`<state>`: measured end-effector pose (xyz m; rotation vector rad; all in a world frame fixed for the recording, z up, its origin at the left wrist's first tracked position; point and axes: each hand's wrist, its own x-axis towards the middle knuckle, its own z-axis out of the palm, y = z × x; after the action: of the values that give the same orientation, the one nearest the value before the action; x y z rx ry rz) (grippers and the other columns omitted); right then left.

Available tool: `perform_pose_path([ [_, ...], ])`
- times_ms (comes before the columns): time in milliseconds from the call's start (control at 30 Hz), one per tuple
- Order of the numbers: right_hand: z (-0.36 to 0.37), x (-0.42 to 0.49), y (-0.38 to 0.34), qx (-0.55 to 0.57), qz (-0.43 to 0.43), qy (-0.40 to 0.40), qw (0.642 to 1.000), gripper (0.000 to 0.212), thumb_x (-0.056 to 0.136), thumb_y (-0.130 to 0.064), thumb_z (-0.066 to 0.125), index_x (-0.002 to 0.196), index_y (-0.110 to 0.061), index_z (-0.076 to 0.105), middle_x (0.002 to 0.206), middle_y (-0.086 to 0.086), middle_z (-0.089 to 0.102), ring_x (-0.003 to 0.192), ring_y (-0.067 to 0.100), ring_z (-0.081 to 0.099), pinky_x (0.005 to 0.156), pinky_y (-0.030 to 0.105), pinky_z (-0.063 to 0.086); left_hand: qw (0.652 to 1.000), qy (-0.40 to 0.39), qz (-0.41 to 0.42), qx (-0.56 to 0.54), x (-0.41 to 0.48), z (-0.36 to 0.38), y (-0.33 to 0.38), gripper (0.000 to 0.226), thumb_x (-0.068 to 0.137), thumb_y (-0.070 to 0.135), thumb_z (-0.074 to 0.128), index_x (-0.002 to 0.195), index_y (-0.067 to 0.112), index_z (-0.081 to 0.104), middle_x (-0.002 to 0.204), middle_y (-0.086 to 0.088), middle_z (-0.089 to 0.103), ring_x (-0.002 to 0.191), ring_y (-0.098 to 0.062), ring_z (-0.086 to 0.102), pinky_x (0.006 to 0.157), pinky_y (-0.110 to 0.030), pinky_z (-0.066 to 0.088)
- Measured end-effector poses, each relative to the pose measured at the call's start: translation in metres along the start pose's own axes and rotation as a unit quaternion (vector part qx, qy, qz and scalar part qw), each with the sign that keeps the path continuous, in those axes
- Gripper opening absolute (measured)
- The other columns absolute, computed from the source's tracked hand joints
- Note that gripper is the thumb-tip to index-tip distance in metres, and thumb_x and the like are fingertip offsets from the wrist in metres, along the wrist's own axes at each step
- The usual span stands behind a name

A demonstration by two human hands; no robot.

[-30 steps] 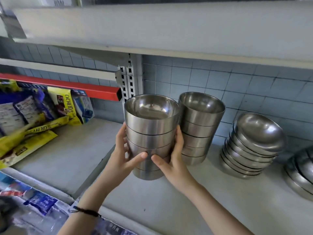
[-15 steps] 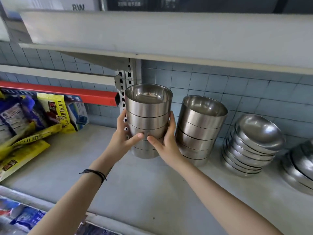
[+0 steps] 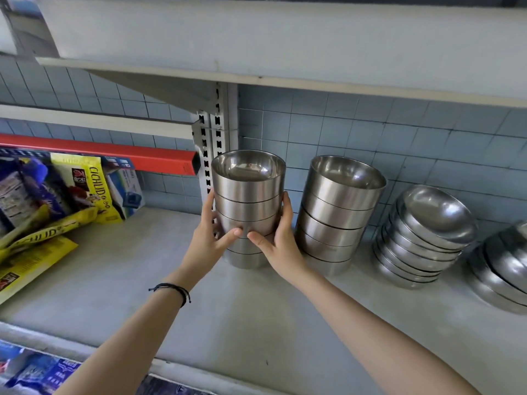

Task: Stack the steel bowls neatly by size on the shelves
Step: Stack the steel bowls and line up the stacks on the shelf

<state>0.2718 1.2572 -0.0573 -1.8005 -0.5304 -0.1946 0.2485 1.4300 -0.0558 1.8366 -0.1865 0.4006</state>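
on the shelf (image 3: 137,295), left hand (image 3: 209,243) and right hand (image 3: 281,243) fingers grasp the bowl stack (image 3: 248,195), now farther back.

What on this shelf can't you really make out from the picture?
Head view only:
- held bowl stack: left hand and right hand cover its middle seams, so the bowl count is unsure.
- rightmost bowl pile: cut off by the right edge.
- yellow bag: small print too blurred to read.
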Motion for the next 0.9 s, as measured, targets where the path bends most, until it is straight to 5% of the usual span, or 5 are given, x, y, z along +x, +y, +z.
perform_pose_path([
  [300,0.001,-0.001,0.000,0.006,0.019,-0.009,1.000,0.111,0.077,-0.061,0.070,0.152,-0.040,-0.009,0.164,-0.009,0.011,0.149,0.004,0.018,0.122,0.042,0.025,0.999,-0.040,-0.016,0.004,0.004,-0.006,-0.006,0.101,0.070,0.061,0.063,0.146,0.049,-0.004,0.137,0.015,0.050,0.108,0.003,0.060,0.081,-0.010,0.046],
  [500,-0.005,-0.004,-0.003,-0.004,0.011,0.001,1.000,0.104,0.078,-0.058,0.071,0.151,-0.042,-0.001,0.162,-0.013,0.013,0.148,0.007,0.023,0.120,0.045,0.027,0.997,-0.080,0.012,0.016,0.004,-0.017,0.003,0.097,0.084,0.043,0.065,0.146,0.042,-0.010,0.157,-0.002,0.025,0.135,-0.018,0.044,0.112,-0.039,0.038],
  [600,-0.007,0.000,-0.010,-0.007,0.000,0.009,1.000,0.109,0.076,-0.061,0.070,0.151,-0.042,-0.007,0.164,-0.013,0.004,0.151,0.006,0.012,0.122,0.045,0.023,0.998,-0.045,0.026,0.040,0.001,-0.024,0.014,0.100,0.078,0.050,0.070,0.139,0.051,-0.009,0.159,0.001,0.014,0.144,-0.019,0.024,0.117,-0.040,0.025],
  [800,-0.005,0.021,-0.037,0.042,-0.012,0.032,0.999,0.109,0.080,-0.053,0.068,0.157,-0.023,-0.004,0.162,-0.007,0.021,0.146,0.000,0.023,0.122,0.033,0.025,0.998,-0.025,0.023,-0.054,0.019,-0.020,0.034,0.090,0.075,0.057,0.061,0.141,0.051,0.001,0.158,0.007,0.019,0.144,-0.019,0.028,0.117,-0.046,0.028],
  [900,-0.003,0.027,-0.037,0.040,-0.017,0.052,0.998,0.092,0.085,-0.044,0.071,0.153,-0.024,0.014,0.154,-0.009,0.033,0.141,-0.002,0.032,0.114,0.020,0.032,0.996,-0.032,0.049,-0.066,0.025,-0.011,0.039,0.087,0.086,0.035,0.062,0.151,0.035,0.003,0.155,0.002,0.027,0.139,-0.011,0.036,0.114,-0.035,0.035],
])
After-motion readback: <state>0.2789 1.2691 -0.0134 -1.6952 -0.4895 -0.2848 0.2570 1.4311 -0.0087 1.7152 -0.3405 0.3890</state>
